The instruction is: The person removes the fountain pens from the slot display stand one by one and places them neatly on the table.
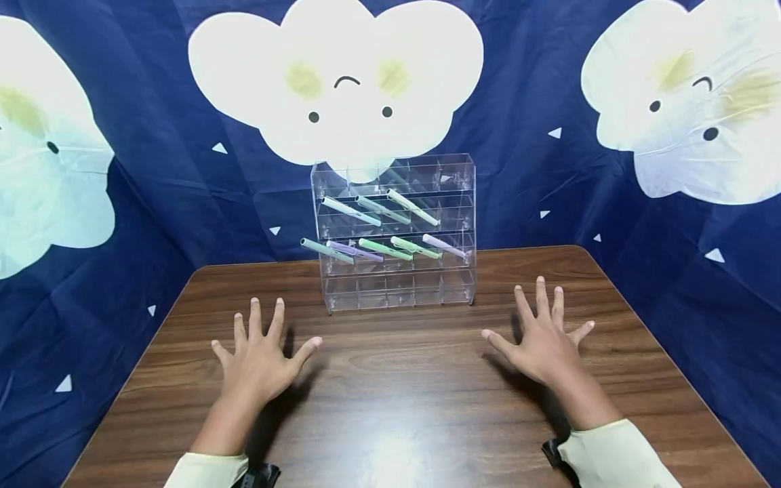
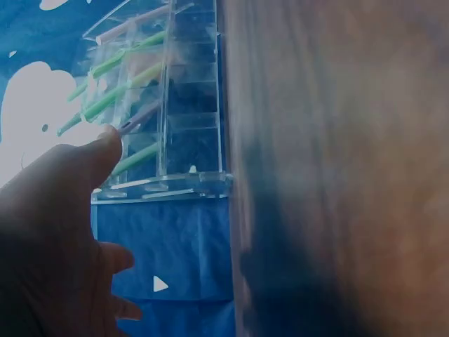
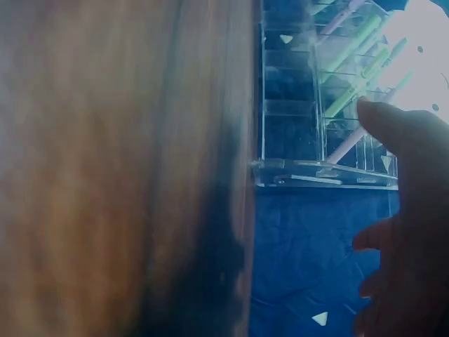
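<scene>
Fingers spread wide, my left hand (image 1: 257,362) is over the left side of the table and holds nothing. My right hand (image 1: 545,346) is likewise spread, over the right side. Between and beyond them stands a clear acrylic rack (image 1: 399,281) with tiers of small compartments. Its second tier from the top holds a pale blue pen (image 1: 350,211), a grey-green pen (image 1: 383,209) and a pale cream-green pen (image 1: 413,207). On the tier below, several pens lean, among them a purple pen (image 1: 360,252), a green pen (image 1: 386,249) and a lilac pen (image 1: 444,245). Neither hand touches the rack.
The brown wood-grain table (image 1: 390,379) has rounded far corners. Dark blue cloth (image 1: 256,203) with white clouds and small triangles surrounds it at the back and both sides. The rack stands near the table's far edge; its top and bottom tiers show no pens.
</scene>
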Available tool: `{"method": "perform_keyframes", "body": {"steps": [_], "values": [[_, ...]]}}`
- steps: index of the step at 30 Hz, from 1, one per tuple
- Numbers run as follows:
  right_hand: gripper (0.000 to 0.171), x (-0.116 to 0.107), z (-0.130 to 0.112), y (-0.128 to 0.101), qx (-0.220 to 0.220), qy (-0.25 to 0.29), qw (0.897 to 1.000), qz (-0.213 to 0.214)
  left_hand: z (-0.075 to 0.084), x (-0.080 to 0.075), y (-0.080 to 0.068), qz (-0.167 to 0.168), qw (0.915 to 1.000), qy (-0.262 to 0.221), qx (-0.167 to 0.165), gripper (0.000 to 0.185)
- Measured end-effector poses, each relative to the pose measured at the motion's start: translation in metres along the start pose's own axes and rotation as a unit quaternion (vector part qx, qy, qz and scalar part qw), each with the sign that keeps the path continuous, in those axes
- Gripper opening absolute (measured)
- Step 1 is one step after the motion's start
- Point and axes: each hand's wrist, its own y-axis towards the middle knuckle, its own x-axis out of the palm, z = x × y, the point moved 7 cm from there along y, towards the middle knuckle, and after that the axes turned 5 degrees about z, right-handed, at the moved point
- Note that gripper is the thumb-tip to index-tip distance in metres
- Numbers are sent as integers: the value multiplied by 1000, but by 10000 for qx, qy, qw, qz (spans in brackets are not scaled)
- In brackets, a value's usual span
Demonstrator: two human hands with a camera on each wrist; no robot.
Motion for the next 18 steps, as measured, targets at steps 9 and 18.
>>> {"method": "perform_keyframes", "body": {"steps": [9,18], "values": [[118,-15,-17,23,-25,279,9995,174,7,-9,25,-146,9979,-630,26,117],[110,-36,-42,51,-96,636,9959,642,21,-2,53,-15,9631,-2666,365,104]]}}
